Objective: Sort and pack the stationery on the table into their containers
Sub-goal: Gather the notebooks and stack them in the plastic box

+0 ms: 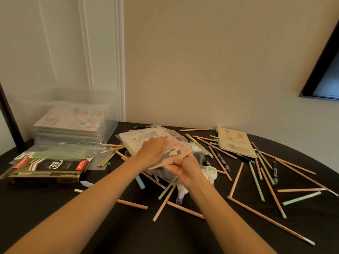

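Head: pink notebook [176, 153], long axis left-right, under flat left fingers [161, 141], near edge in right fingers' [180, 162] pinch

left hand [153, 151]: bare
right hand [186, 170]: bare
left forearm [82, 202]: uncovered down to the view's lower edge
right forearm [220, 208]: likewise uncovered

Wrapped notebooks [141, 139] lie tilted atop scattered wooden and green pencils [236, 179], near a part-filled clear bin [110, 114].

plain cream wall [201, 61] behind. white panelled surface [60, 52] at left, with vertical moulding [119, 61] beside it. dark-framed window [326, 74] at right edge. dark post [11, 114] far left.
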Action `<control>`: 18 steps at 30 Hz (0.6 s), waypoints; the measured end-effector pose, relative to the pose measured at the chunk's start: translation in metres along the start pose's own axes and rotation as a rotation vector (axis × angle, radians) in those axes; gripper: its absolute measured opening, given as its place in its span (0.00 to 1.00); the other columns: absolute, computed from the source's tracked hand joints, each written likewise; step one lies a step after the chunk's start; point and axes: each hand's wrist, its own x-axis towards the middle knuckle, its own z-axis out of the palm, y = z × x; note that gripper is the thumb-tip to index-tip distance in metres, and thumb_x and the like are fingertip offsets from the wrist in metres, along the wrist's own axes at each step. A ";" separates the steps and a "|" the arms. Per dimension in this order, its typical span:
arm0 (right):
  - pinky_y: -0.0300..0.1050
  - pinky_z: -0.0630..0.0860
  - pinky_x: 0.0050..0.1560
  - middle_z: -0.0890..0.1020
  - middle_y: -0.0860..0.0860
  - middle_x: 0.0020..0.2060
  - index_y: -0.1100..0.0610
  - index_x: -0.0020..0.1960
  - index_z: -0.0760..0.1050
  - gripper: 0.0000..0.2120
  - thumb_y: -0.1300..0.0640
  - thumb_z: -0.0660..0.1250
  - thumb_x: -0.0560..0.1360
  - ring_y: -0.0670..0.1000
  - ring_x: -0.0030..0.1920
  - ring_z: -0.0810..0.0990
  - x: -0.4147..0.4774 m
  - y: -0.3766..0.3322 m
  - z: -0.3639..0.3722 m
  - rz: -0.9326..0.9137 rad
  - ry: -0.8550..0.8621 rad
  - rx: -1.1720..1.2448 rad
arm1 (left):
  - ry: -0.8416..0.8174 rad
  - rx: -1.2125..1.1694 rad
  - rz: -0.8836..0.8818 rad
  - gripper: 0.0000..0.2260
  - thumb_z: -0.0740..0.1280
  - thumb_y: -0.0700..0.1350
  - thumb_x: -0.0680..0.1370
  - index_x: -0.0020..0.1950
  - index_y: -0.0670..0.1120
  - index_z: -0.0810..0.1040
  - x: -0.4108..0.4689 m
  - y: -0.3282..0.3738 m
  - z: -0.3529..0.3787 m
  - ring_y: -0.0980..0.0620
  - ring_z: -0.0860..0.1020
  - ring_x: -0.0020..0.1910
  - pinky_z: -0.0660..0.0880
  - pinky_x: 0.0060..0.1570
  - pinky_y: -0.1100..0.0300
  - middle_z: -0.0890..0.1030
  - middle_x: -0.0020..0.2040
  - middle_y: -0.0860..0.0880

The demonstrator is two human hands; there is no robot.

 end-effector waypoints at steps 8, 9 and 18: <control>0.59 0.78 0.50 0.77 0.58 0.54 0.52 0.70 0.64 0.29 0.76 0.52 0.76 0.60 0.50 0.80 0.035 0.014 0.028 -0.022 -0.013 -0.005 | -0.008 -0.306 0.046 0.18 0.50 0.51 0.83 0.70 0.49 0.68 0.001 -0.017 -0.008 0.48 0.71 0.65 0.64 0.64 0.56 0.73 0.67 0.47; 0.58 0.78 0.50 0.77 0.58 0.54 0.52 0.71 0.64 0.29 0.76 0.53 0.76 0.59 0.48 0.80 0.037 0.015 0.030 -0.032 -0.016 -0.010 | -0.003 -0.346 0.044 0.18 0.49 0.51 0.83 0.69 0.49 0.70 0.000 -0.017 -0.008 0.49 0.71 0.64 0.64 0.64 0.55 0.74 0.65 0.47; 0.54 0.77 0.41 0.77 0.57 0.49 0.53 0.71 0.61 0.28 0.76 0.51 0.77 0.55 0.42 0.79 0.051 0.022 0.040 -0.045 0.005 -0.054 | -0.048 -0.684 -0.085 0.19 0.51 0.50 0.83 0.60 0.42 0.77 -0.004 -0.018 -0.019 0.51 0.74 0.58 0.66 0.59 0.59 0.78 0.59 0.45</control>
